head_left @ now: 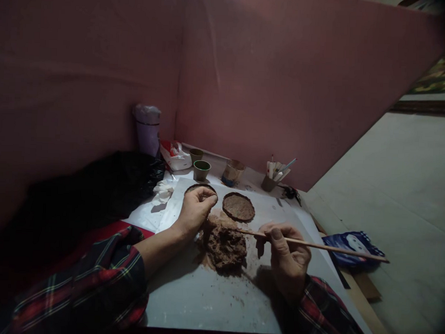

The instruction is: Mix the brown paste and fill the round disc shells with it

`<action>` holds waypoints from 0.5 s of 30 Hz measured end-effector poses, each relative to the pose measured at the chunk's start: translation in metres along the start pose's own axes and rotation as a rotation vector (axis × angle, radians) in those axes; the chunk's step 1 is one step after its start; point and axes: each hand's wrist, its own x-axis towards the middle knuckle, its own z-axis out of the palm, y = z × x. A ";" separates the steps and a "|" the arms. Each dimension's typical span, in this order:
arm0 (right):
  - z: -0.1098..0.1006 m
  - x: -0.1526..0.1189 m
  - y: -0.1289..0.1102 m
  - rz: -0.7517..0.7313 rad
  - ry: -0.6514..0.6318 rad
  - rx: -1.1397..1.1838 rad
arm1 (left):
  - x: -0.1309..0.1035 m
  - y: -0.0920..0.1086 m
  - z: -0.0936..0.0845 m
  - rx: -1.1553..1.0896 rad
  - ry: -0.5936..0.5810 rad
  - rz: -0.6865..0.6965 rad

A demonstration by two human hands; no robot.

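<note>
A lump of brown, clay-like material (226, 247) lies in the middle of the white board (203, 302), with crumbs around it. My right hand (288, 254) is closed on a thin wooden stick (329, 247), whose left tip reaches the top of the lump. Above the lump's upper left, my left hand (197, 205) is closed in a pinch; whatever its fingertips hold is hidden. Just behind that hand is a dark round disc with a raised rim (196, 186), partly covered. To its right lies a second round brown disc (238, 207) with a raised rim.
Two small cups (201, 171), a stained container (233, 173) and a holder of pens (271, 181) stand at the back. A black plastic bag (97, 196) and crumpled white tissue (162, 191) lie left. A blue packet (353, 248) sits beyond the board's right edge.
</note>
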 end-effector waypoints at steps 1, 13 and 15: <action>0.001 0.000 0.000 0.010 -0.014 0.007 | 0.000 0.000 0.000 0.001 0.001 -0.004; -0.004 0.003 0.002 0.063 -0.069 -0.076 | -0.001 0.002 0.001 0.001 -0.002 -0.033; -0.005 0.004 0.002 0.009 -0.024 -0.052 | -0.001 0.001 0.001 0.007 0.000 -0.034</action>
